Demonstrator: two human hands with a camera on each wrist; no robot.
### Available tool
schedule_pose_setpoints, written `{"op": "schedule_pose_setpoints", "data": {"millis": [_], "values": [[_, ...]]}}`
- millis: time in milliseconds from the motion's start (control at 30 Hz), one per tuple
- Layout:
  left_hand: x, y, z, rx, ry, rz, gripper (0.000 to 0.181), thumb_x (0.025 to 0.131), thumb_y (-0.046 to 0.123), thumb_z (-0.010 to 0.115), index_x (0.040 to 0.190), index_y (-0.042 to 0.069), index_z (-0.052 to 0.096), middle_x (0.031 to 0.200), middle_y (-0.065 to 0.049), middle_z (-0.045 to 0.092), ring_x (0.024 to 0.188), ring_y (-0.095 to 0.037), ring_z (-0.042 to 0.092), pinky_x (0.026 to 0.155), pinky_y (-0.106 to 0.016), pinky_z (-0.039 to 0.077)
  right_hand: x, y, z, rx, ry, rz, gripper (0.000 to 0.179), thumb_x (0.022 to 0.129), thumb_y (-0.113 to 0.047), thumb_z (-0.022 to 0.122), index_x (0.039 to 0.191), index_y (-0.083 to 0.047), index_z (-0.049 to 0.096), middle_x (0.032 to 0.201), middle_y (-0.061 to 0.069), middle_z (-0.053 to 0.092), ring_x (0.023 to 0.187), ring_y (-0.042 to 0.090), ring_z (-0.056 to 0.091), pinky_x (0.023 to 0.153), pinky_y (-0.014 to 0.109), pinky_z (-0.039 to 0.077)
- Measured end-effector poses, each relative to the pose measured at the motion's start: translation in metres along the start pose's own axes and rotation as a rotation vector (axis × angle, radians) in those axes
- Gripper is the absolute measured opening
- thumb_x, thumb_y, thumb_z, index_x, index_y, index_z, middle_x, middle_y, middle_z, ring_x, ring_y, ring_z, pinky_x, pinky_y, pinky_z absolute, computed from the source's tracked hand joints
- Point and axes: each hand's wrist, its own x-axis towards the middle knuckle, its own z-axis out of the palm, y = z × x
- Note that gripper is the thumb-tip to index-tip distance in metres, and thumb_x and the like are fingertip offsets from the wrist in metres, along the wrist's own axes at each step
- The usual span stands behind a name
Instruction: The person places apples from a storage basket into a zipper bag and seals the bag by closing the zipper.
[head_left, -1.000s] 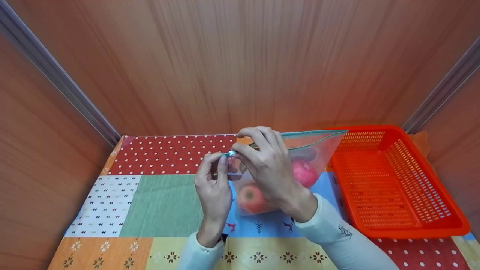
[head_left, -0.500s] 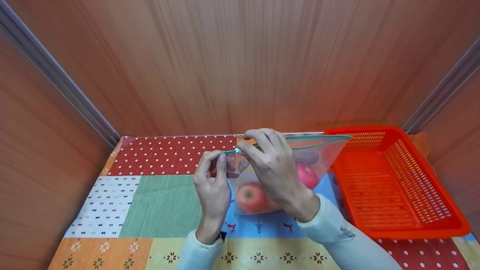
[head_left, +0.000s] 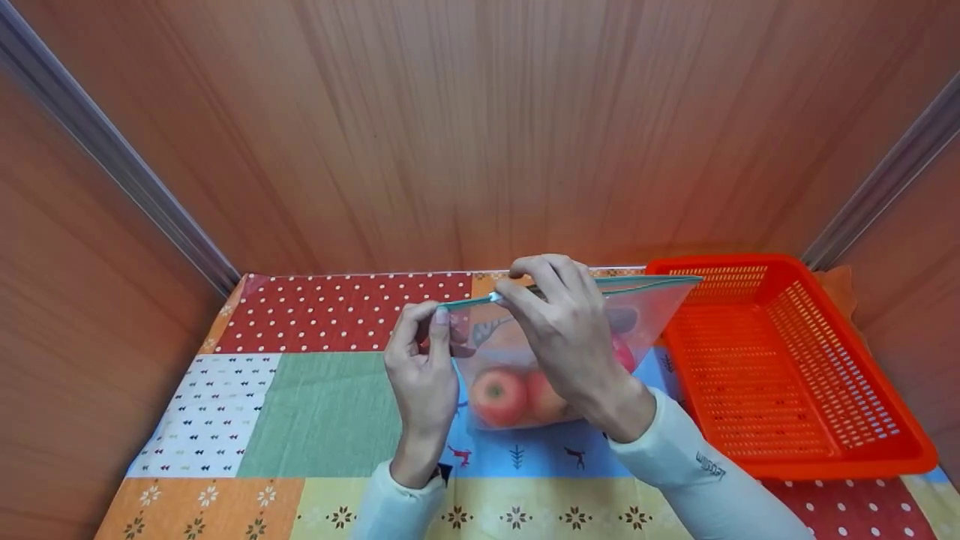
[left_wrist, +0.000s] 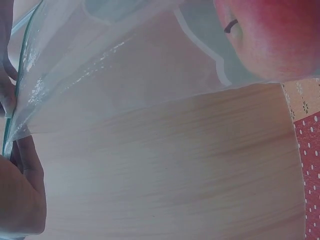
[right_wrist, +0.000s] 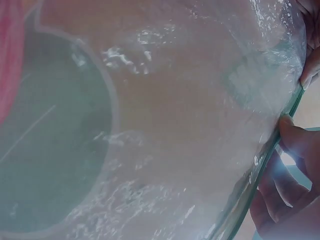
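Note:
A clear zip bag point(head_left: 649, 311) with a green seal hangs between my hands in the head view, with red apples point(head_left: 497, 396) low inside it. My left hand point(head_left: 424, 382) pinches the bag's left top corner between thumb and fingers. Just right of it, my right hand point(head_left: 566, 337) pinches the small white slider point(head_left: 495, 297) on the seal. Left of the slider the seal's edges lie together; to the right they stand apart. In the left wrist view one apple point(left_wrist: 275, 35) shows its stem through the plastic. My right hand partly covers the fruit behind it.
An orange-red plastic basket point(head_left: 847, 469) with slotted walls stands on the right of the table. Beneath everything lies a patchwork-print tablecloth point(head_left: 330, 412). Wood-grain panels point(head_left: 480, 135) rise behind and on both sides.
My right hand has slid rightward along the seal with the slider, and a longer closed stretch shows behind it. My left hand keeps its pinch on the corner, almost unmoved.

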Motion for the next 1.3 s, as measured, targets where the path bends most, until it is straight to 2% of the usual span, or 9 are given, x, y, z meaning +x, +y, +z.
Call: {"op": "schedule_pose_setpoints", "data": {"millis": [267, 467, 667, 1300], "values": [[0.001, 0.0, -0.001, -0.01, 0.005, -0.012, 0.013, 0.106, 0.001, 0.059, 0.116, -0.006, 0.063, 0.094, -0.024, 0.062, 0.078, -0.019, 0.069, 0.069, -0.03, 0.065, -0.003, 0.005, -0.002, 0.021, -0.009, 0.048, 0.023, 0.094, -0.023, 0.081, 0.116, -0.016, 0.081, 0.117, 0.008, 0.07, 0.11, 0.026, 0.063, 0.099, 0.047, 0.057], [0.002, -0.001, -0.001, -0.01, 0.012, -0.005, 0.012, 0.106, 0.001, 0.059, 0.115, -0.006, 0.064, 0.091, -0.019, 0.061, 0.077, -0.019, 0.069, 0.068, -0.03, 0.064, -0.004, 0.007, -0.005, 0.025, -0.026, 0.068, 0.022, 0.094, -0.02, 0.081, 0.115, -0.015, 0.081, 0.117, 0.01, 0.068, 0.114, 0.028, 0.06, 0.098, 0.049, 0.056], [0.001, -0.003, -0.002, 0.008, 0.026, -0.001, 0.014, 0.105, 0.002, 0.061, 0.117, -0.004, 0.065, 0.093, -0.016, 0.063, 0.077, -0.019, 0.068, 0.069, -0.026, 0.063, -0.003, 0.01, -0.006, 0.016, -0.007, 0.064, 0.021, 0.094, -0.022, 0.081, 0.113, -0.014, 0.082, 0.115, 0.011, 0.067, 0.111, 0.029, 0.061, 0.093, 0.047, 0.057], [0.002, -0.007, -0.005, 0.024, 0.037, 0.013, 0.014, 0.105, 0.001, 0.06, 0.117, -0.005, 0.064, 0.095, -0.017, 0.065, 0.082, -0.017, 0.068, 0.071, -0.027, 0.063, -0.011, 0.025, -0.014, 0.022, 0.016, 0.091, 0.022, 0.091, -0.017, 0.083, 0.112, -0.013, 0.083, 0.111, 0.011, 0.066, 0.111, 0.031, 0.058, 0.09, 0.049, 0.055]]}}
